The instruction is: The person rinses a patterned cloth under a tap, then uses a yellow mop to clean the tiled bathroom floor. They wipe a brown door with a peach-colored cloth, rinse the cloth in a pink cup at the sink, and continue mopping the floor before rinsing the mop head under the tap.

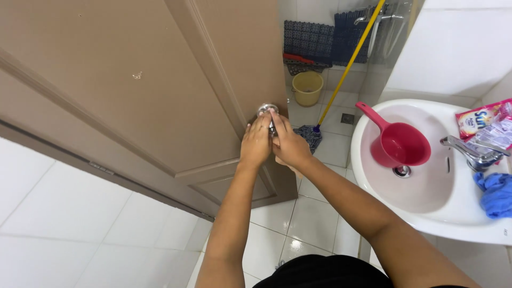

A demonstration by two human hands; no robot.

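Note:
A brown panelled door [138, 96] stands open in front of me. Its round silver knob [266, 110] sits near the door's edge. My left hand [256, 143] is curled against the knob from the left side. My right hand [288, 145] presses in from the right, fingers reaching up to the knob and its latch. Something pale shows under my right palm, but I cannot tell what it is. Both hands touch each other at the knob.
A white sink [426, 213] on the right holds a red dipper [397, 143], with a chrome tap [472, 152], a blue cloth [496, 194] and sachets [482, 125]. Beyond the door are a yellow-handled mop [341, 74], a yellow bucket [308, 88] and dark mats [306, 40].

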